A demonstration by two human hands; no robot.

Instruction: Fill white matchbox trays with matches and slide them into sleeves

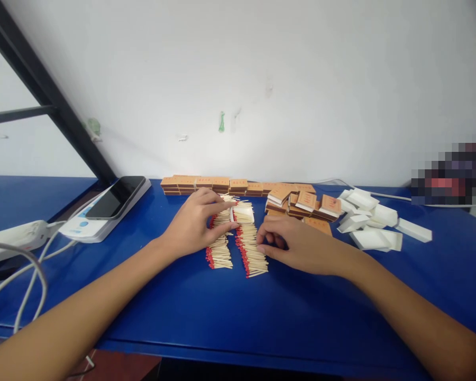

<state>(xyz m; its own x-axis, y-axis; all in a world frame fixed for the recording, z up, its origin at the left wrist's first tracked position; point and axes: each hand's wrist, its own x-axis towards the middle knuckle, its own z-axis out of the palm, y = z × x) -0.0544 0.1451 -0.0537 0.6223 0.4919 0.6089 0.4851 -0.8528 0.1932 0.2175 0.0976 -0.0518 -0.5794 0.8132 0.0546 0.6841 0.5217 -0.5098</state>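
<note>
My left hand (198,219) grips a small white matchbox tray (245,214) by its left end, thumb below and fingers above. The tray sits over the upper part of a row of red-headed matches (252,254). Under and beside my left fingers lies a second row of matches (221,253), partly hidden. My right hand (287,241) is at the right edge of the nearer row, its fingers curled and thumb tip against the plain match ends. Whether any match is pinched there is hidden.
Stacked orange matchboxes (182,183) line the wall. A looser pile of matchboxes (305,201) sits behind my right hand, beside several white trays (375,217). On the left are a phone (117,197) on a white device (79,227), a power strip (19,241) and cables.
</note>
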